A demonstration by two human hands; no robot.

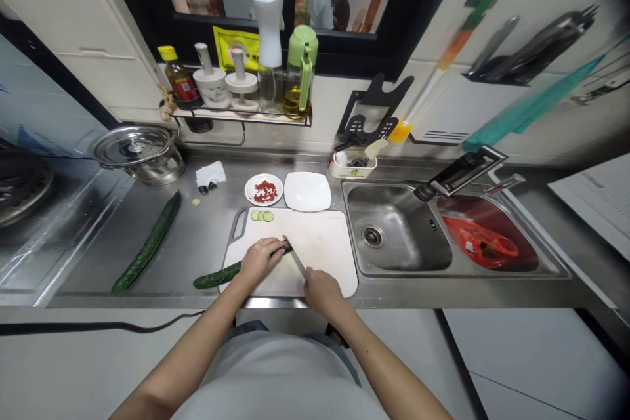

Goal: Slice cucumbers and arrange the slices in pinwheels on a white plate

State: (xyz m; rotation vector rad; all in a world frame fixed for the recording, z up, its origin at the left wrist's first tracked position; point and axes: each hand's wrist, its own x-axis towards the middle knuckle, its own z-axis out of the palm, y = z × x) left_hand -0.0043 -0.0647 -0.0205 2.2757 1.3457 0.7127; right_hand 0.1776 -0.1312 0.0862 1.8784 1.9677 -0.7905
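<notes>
On the white cutting board (325,243) lies a dark green cucumber (219,276), its left end sticking out past the board's edge. My left hand (260,260) is closed over the cucumber near its cut right end. In my right hand (322,292) is a knife (297,261), gripped by its handle, which the fingers hide. The blade stands right at the cucumber's cut end; whether it has entered the flesh I cannot tell. Several cucumber slices (262,216) overlap at the board's upper left. Behind the board are a plate of chopped red pieces (266,191) and a white plate (308,191).
Another cucumber (147,244) lies on the steel counter to the left, near a lidded pot (142,152). To the right is a double sink (403,230) with a faucet (457,174) and a red plastic bag (482,243). A condiment shelf (246,117) hangs above.
</notes>
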